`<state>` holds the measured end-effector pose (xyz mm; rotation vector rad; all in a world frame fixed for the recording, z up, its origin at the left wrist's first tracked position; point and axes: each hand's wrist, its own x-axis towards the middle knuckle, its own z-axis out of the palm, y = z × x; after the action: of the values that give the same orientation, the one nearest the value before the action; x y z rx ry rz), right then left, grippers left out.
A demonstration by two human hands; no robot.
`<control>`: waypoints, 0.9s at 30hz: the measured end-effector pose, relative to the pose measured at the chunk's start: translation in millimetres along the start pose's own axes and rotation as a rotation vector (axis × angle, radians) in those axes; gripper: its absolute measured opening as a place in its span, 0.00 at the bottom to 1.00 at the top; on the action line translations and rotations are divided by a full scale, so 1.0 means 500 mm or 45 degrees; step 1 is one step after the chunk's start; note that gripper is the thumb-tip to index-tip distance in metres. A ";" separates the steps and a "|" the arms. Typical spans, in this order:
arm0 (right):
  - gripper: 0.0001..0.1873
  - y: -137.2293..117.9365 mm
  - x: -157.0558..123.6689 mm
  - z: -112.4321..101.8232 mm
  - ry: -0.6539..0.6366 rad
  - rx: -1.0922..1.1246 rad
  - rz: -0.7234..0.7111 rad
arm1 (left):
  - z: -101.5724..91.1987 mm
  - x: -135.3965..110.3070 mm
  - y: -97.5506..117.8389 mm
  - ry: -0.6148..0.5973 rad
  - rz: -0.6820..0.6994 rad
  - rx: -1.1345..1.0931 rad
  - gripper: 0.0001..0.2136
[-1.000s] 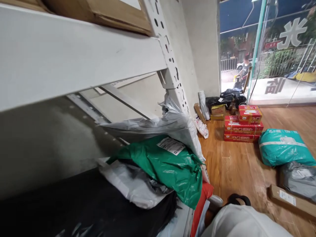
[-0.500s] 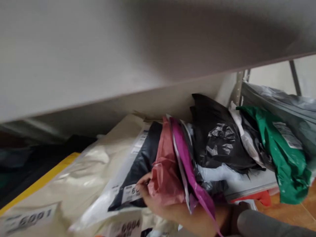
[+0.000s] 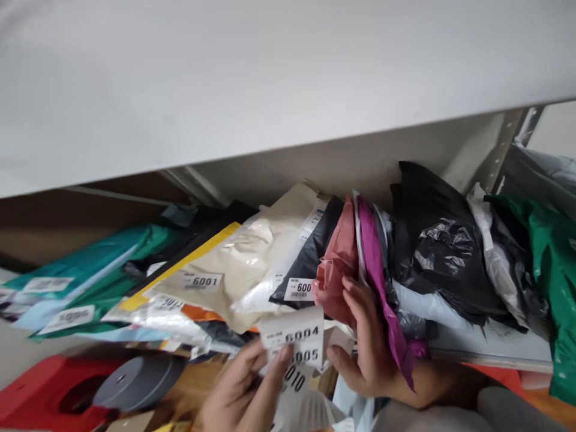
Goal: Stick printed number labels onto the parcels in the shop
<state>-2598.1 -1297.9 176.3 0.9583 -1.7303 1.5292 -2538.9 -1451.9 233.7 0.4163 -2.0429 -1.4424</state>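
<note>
My right hand (image 3: 362,342) reaches in from the lower right. Its fingers lie on a pink plastic parcel (image 3: 335,270) standing on edge on the shelf, with the thumb under it. A magenta parcel (image 3: 373,258) stands right beside it. My left hand (image 3: 245,390) is low in the middle, fingers stretched, the tips resting on white number labels (image 3: 297,342) reading 6004 and 6005. A dark parcel (image 3: 310,258) with a 600-something label leans left of the pink one. A cream parcel (image 3: 234,264) labelled 6001 lies further left.
A white shelf board (image 3: 270,78) hangs close overhead. Black (image 3: 436,246), grey and green (image 3: 549,270) bags fill the shelf's right end by the upright post (image 3: 495,156). Teal parcels (image 3: 81,270) lie at left. A red object with a grey disc (image 3: 130,381) sits below on the floor.
The view swung from the shop floor and doorway to the lower shelf, then shifted left. My left hand came up onto the labels. My right hand slid up the pink parcel.
</note>
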 end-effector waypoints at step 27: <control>0.10 0.072 0.113 0.060 -0.377 0.077 0.639 | 0.082 0.041 -0.031 0.042 -0.076 0.795 0.18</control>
<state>-2658.4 -1331.5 200.6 0.8515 -2.2742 1.8262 -2581.7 -1438.7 215.9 0.7473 -2.4422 -0.7870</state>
